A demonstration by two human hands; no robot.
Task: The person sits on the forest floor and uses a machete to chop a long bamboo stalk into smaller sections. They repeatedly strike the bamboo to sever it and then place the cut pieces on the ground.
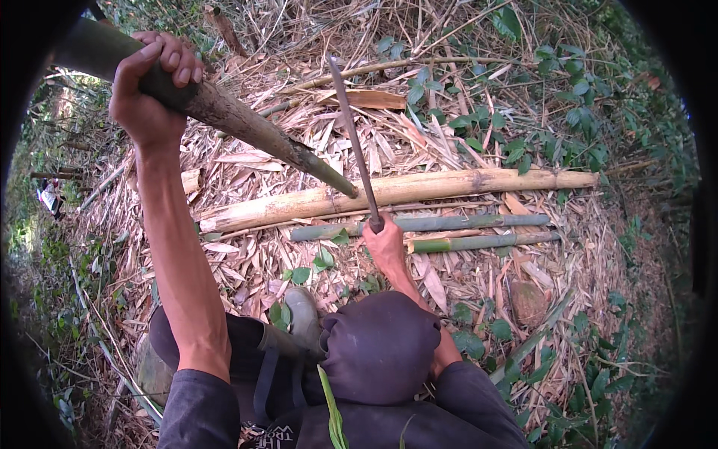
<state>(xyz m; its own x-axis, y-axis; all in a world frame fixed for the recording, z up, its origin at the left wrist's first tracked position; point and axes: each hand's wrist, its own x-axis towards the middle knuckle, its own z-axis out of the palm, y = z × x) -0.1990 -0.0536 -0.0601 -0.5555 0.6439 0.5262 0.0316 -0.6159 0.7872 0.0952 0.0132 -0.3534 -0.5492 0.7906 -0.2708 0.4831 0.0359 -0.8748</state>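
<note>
My left hand [153, 101], raised at the upper left, is wrapped round a thick green bamboo pole [243, 126]. The pole slants down to the right, and its narrower end meets or overlaps a long yellowish bamboo log [449, 187] lying across the ground. Closed on a handle, my right hand [385, 239] holds a machete [351, 127] whose long dark blade points up and away, just right of the pole's lower end. Whether the blade touches the log beneath it, I cannot tell. Most of the handle is hidden by my fingers.
Two green bamboo lengths lie near my right hand, a longer piece [479, 222] and a shorter piece [490, 241]. Dry bamboo leaves [262, 179] cover the ground. Leafy plants [576, 97] grow at the right. My boot [301, 314] stands below the log.
</note>
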